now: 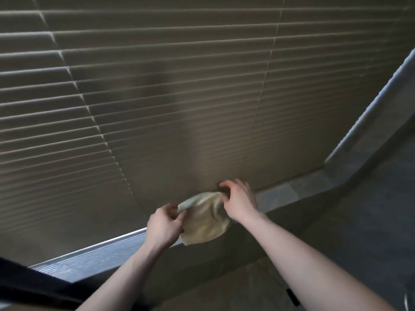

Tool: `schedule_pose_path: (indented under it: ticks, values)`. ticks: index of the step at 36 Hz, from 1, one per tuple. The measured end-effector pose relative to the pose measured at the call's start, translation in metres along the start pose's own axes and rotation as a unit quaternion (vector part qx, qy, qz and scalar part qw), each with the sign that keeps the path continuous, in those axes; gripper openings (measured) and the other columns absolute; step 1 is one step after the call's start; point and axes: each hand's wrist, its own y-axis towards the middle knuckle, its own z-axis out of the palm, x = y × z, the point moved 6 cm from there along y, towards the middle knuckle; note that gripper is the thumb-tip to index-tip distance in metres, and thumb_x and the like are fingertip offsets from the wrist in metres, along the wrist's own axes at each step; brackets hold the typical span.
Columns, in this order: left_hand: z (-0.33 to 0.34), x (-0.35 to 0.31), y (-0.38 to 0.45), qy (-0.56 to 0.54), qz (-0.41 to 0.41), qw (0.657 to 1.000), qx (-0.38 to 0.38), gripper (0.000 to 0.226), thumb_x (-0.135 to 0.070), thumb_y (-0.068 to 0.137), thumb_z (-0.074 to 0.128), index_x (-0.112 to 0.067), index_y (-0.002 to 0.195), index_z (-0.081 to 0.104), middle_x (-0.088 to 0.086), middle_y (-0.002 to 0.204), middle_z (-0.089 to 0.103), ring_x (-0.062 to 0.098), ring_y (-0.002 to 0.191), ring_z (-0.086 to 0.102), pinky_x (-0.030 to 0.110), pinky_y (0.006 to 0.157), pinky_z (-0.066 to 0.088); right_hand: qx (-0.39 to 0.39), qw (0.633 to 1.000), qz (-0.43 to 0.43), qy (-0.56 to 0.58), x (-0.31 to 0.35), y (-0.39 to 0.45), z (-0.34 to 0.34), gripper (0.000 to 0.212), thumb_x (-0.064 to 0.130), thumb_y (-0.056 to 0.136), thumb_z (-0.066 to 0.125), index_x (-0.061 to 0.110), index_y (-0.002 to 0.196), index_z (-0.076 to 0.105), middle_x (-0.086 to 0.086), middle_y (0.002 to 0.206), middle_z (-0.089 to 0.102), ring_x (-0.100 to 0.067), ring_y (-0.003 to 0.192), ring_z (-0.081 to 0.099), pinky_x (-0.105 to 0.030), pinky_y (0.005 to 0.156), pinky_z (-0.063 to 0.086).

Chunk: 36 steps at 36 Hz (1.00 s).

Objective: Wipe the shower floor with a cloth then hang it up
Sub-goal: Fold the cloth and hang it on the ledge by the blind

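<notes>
I've got the cloth up in front of me now: pale yellow, soft terry, crumpled and drooping in a rounded fold, stretched between both hands against the ribbed beige wall. My left hand pinches its left corner; my right hand grips the upper right edge, fingers curled. A ridged metal rail runs below left, a pale tiled ledge right. Open wall above.
</notes>
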Motion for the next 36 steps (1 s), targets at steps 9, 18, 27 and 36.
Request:
schedule_pose_path:
  ticks: [9,18,27,36]
  values:
    - [0.032,0.019,0.004,-0.029,0.011,0.999,-0.027,0.065,-0.037,0.082,0.062,-0.03,0.137,0.028,-0.01,0.12,0.064,0.017,0.093,0.069,0.037,0.08,0.056,0.015,0.999,-0.003,0.045,-0.02,-0.048,0.068,0.05,0.018,0.091,0.062,0.031,0.137,0.049,0.012,0.141,0.04,-0.016,0.129,0.037,-0.033,0.113,0.035]
    - [0.069,0.018,0.0,0.203,0.123,0.962,0.138,0.038,-0.026,0.077,0.053,-0.035,0.113,0.047,-0.013,0.127,0.047,0.012,0.086,0.065,0.038,0.077,0.054,0.204,0.978,0.015,0.025,-0.032,-0.047,0.111,0.063,0.018,0.095,0.051,0.033,0.152,0.03,0.01,0.162,0.021,-0.018,0.15,0.018,-0.039,0.122,0.02]
    - [0.08,0.005,-0.02,0.191,0.192,0.953,0.136,0.039,-0.033,0.076,0.059,-0.042,0.112,0.05,-0.019,0.116,0.056,0.004,0.087,0.064,0.032,0.074,0.054,0.087,0.988,0.056,0.115,-0.081,-0.116,0.056,0.055,0.026,0.095,0.058,0.036,0.146,0.04,0.019,0.154,0.029,-0.007,0.141,0.03,-0.026,0.118,0.025]
    - [0.184,-0.045,-0.092,0.27,0.318,0.853,0.312,0.051,-0.04,0.072,0.056,-0.035,0.123,0.052,-0.016,0.123,0.046,0.013,0.104,0.061,0.029,0.084,0.05,0.057,0.959,0.246,0.125,-0.219,-0.256,0.036,0.055,0.03,0.093,0.06,0.029,0.146,0.041,0.011,0.153,0.031,-0.01,0.142,0.032,-0.016,0.114,0.019]
